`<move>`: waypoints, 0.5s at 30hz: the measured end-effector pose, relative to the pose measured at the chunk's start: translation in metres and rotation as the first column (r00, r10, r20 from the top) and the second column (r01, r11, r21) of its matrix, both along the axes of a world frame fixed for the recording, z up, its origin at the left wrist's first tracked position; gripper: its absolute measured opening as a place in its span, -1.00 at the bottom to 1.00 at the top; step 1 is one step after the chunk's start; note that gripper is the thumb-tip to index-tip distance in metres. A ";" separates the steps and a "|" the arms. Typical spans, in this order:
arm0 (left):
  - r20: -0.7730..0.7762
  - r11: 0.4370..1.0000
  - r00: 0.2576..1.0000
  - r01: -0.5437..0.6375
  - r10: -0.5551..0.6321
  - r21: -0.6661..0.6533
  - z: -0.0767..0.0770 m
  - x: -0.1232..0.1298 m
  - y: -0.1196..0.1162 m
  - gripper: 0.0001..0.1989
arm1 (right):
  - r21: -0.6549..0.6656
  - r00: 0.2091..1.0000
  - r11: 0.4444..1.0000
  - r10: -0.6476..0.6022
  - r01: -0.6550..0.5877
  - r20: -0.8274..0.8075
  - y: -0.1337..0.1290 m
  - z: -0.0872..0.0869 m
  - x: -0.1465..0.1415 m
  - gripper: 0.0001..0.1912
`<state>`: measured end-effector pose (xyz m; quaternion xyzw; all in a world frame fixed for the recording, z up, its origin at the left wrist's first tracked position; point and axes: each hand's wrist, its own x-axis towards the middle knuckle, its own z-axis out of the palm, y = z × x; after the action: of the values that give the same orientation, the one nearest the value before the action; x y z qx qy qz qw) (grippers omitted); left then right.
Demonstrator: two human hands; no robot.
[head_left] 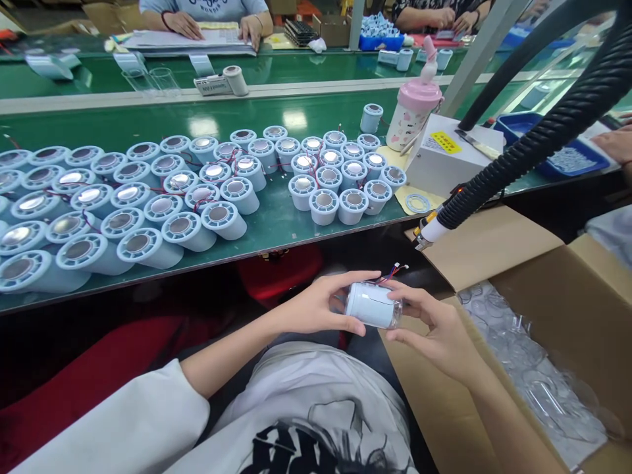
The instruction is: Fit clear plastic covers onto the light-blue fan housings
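Observation:
Over my lap, my left hand (328, 306) grips one end of a light blue cylinder (369, 304) lying on its side. My right hand (434, 322) holds the other end, where a clear plastic sleeve shows around the cylinder. Thin red and blue wires (395, 271) with small white plugs stick up behind it. Beyond my hands, several upright light blue cylinders (323, 203) with round silvery centres stand in groups on the green table (276, 227). To the right, an open cardboard box (543, 296) holds several clear plastic sleeves (543, 395).
A black ribbed hose (533, 138) slants down to a nozzle right of the table edge. Behind it are a white device (444, 158), a pink-lidded cup (412, 112) and a blue tray (567, 155). Other people's hands (182, 25) are across the table.

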<state>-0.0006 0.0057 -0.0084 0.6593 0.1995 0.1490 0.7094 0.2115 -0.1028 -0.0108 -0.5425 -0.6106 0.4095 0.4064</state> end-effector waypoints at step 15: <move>0.067 0.960 0.997 0.009 -0.029 0.279 0.006 -0.004 0.001 -0.26 | -0.261 0.946 0.965 -0.064 -0.023 -0.318 0.002 0.003 0.000 -0.55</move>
<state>-0.0043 0.0069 -0.0028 0.7489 0.1451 0.1922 0.6174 0.2118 -0.1008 -0.0075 -0.5230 -0.4705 0.5655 0.4305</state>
